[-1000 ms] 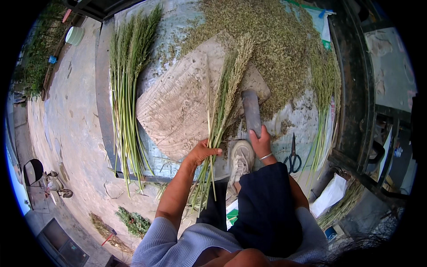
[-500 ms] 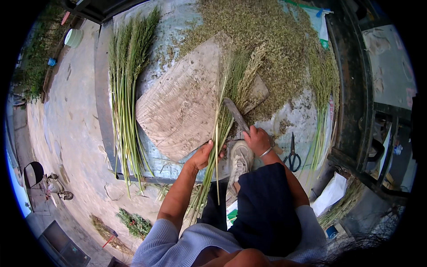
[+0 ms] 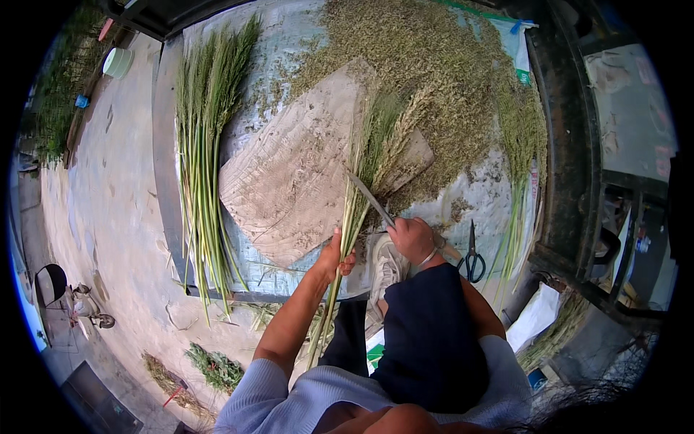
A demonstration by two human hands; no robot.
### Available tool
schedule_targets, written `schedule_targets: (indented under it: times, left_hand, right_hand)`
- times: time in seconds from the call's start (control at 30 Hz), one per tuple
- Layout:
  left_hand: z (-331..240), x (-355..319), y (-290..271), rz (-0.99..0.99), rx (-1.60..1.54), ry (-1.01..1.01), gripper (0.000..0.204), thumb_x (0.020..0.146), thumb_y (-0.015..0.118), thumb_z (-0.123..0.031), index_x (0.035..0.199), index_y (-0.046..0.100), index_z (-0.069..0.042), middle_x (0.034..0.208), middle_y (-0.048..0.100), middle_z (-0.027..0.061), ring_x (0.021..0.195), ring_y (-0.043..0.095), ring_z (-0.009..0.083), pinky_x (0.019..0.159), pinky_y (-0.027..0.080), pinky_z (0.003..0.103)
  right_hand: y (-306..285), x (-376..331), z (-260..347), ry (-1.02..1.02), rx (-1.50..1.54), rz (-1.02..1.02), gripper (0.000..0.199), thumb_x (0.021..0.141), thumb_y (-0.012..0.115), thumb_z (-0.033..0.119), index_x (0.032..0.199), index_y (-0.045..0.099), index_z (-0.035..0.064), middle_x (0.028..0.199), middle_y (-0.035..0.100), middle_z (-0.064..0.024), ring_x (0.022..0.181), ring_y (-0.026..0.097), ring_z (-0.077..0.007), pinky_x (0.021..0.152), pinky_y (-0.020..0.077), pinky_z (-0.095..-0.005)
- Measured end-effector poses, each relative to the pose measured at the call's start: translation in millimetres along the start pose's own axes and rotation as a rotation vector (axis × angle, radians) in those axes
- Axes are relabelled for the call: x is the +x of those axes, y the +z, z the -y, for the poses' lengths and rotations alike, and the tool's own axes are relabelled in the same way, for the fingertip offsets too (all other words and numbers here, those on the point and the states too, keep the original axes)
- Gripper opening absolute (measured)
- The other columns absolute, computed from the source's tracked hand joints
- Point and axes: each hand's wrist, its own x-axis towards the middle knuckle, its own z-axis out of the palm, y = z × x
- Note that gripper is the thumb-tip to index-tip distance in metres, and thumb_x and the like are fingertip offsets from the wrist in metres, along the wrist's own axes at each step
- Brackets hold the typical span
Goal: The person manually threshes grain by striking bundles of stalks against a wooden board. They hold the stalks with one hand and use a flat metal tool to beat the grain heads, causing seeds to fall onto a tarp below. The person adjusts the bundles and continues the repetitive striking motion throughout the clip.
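Note:
My left hand (image 3: 335,254) grips a bundle of long green grass stalks (image 3: 361,181) by their stems; the seed heads lie over a flat grey stone slab (image 3: 289,181). My right hand (image 3: 410,239) holds a flat metal blade (image 3: 370,197) that rests slantwise across the stalks just above my left hand. Loose green seed chaff (image 3: 426,65) is heaped on the woven sheet beyond the slab. My shoe (image 3: 387,269) presses near the slab's near edge.
A large sheaf of grass stalks (image 3: 206,145) lies to the left on the sheet. Another smaller sheaf (image 3: 522,152) lies at the right, with black scissors (image 3: 473,254) beside it. A dark metal frame (image 3: 571,145) borders the right side. A scooter (image 3: 69,296) stands on the concrete at far left.
The blade in my right hand has swung from upright beside the stalks to slanted across them. My left hand has shifted the bundle slightly rightward.

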Motion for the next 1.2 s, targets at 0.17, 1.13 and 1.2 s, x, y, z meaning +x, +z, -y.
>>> schedule_targets:
  times: [0.17, 1.13, 1.2]
  left_hand:
    - [-6.9, -6.0, -7.3, -0.035, 0.068, -0.027, 0.065, 0.084, 0.027, -0.071, 0.075, 0.043, -0.009, 0.047, 0.032, -0.0005, 0.033, 0.026, 0.0094, 0.032, 0.022, 0.025]
    - [6.2, -58.1, -84.3, -0.610, 0.453, 0.468, 0.049, 0.093, 0.042, -0.045, 0.073, 0.056, -0.002, 0.051, 0.047, 0.0042, 0.035, 0.044, 0.0131, 0.033, 0.032, 0.027]
    - [8.8, -51.8, -93.2, -0.671, 0.555, 0.495, 0.050, 0.094, 0.041, -0.043, 0.073, 0.058, -0.001, 0.052, 0.049, 0.0057, 0.036, 0.046, 0.0138, 0.034, 0.034, 0.028]
  right_hand:
    - [-1.3, 25.7, 13.6, -0.389, -0.166, 0.136, 0.005, 0.076, 0.052, 0.013, 0.076, 0.048, 0.0101, 0.059, 0.051, -0.0050, 0.059, 0.056, -0.0215, 0.056, 0.0413, -0.0341]
    - [-51.7, 115.1, -13.6, -0.072, -0.172, -0.162, 0.023, 0.080, 0.063, 0.020, 0.077, 0.044, 0.0073, 0.059, 0.054, -0.0098, 0.053, 0.056, -0.0289, 0.051, 0.0436, -0.0405]
    - [-10.0, 86.1, 33.0, -0.305, -0.099, -0.005, 0.021, 0.082, 0.060, 0.022, 0.075, 0.045, 0.0085, 0.057, 0.051, -0.0072, 0.053, 0.055, -0.0242, 0.055, 0.0435, -0.0351]
